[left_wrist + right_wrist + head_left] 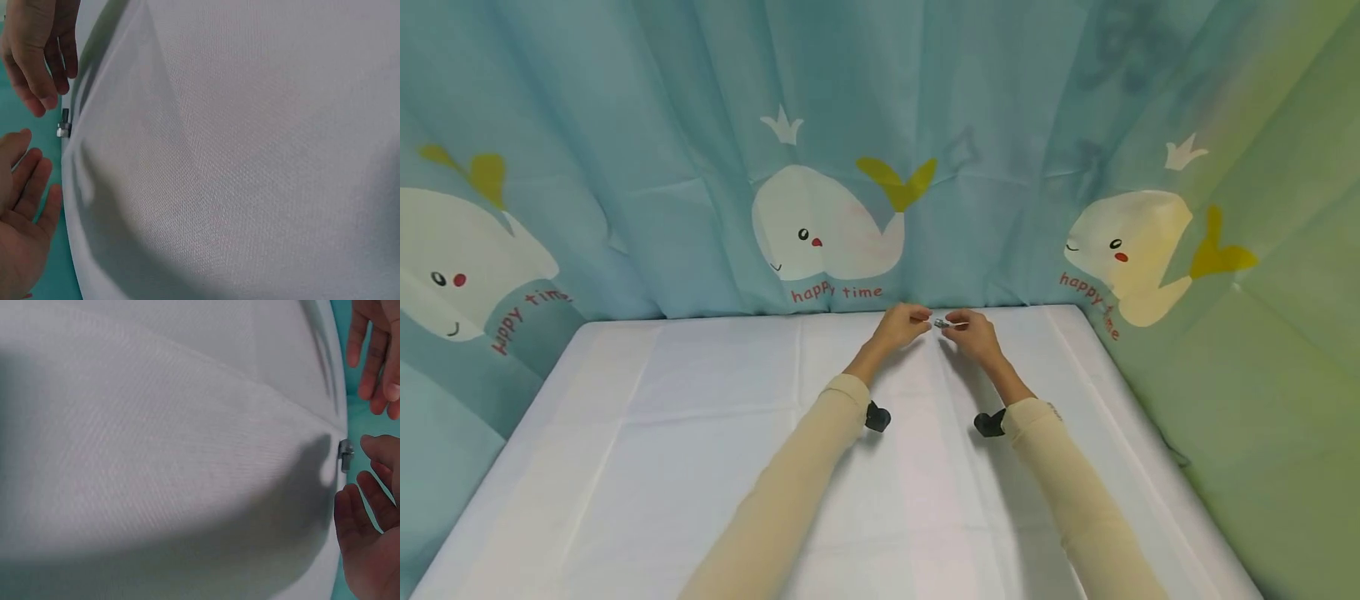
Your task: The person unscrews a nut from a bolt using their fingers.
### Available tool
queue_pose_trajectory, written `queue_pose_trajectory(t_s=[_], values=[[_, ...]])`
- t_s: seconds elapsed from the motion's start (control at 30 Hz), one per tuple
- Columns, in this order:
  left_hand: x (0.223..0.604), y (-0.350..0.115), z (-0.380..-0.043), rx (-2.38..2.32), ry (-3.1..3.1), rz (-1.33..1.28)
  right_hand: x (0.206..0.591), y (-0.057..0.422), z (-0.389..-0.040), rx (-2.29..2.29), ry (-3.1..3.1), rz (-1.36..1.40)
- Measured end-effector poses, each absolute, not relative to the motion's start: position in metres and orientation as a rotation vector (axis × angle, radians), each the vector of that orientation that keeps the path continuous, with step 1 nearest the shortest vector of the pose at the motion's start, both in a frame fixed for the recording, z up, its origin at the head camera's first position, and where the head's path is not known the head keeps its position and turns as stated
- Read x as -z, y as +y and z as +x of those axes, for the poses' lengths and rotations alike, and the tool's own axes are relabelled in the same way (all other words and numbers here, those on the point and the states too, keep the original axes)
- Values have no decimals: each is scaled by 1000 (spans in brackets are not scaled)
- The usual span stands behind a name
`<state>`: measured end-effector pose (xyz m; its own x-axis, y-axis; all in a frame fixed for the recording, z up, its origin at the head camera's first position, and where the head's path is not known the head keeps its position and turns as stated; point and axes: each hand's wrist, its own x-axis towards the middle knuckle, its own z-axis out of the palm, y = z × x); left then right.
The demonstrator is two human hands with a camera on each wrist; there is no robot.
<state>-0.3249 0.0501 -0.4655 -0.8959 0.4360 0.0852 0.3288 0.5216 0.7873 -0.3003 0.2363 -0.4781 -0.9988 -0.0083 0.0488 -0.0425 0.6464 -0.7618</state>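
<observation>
A small silver-grey metal piece with a short dark stem, much like a bolt with a nut (941, 323), lies at the far edge of the white-covered table. In the left wrist view this metal piece (64, 125) sits between the two hands. My left hand (901, 327) is just left of it, fingers extended and apart from it. From the right, my right hand (973, 335) comes closest, its thumb and fingertips right beside the piece (345, 455) in the right wrist view. Both hands' fingers are loosely spread, with nothing gripped between them.
A white cloth (715, 467) covers the table, with light folds. Behind its far edge hangs a blue-green curtain (985, 250) printed with whales, continuing along the right side. Black wrist mounts (877, 417) stick out below both cream sleeves (805, 475).
</observation>
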Motion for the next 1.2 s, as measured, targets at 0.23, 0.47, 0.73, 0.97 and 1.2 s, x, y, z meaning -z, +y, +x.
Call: queue_pose_trajectory(t_s=[0.23, 0.47, 0.73, 0.97, 1.2], values=[[465, 58, -328, -1236, 2655, 619, 488, 239, -305, -1288, -2799, 15], [467, 63, -332, -1084, 2694, 621, 490, 236, -307, -1263, -2794, 29], [470, 69, -338, -867, 2803, 640, 492, 232, -314, -1222, -2783, 28], [468, 75, -337, -716, 2876, 660, 493, 231, -316, -1154, -2786, 17], [468, 80, -335, -703, 2893, 641, 495, 232, -319, -1082, -2796, 44]])
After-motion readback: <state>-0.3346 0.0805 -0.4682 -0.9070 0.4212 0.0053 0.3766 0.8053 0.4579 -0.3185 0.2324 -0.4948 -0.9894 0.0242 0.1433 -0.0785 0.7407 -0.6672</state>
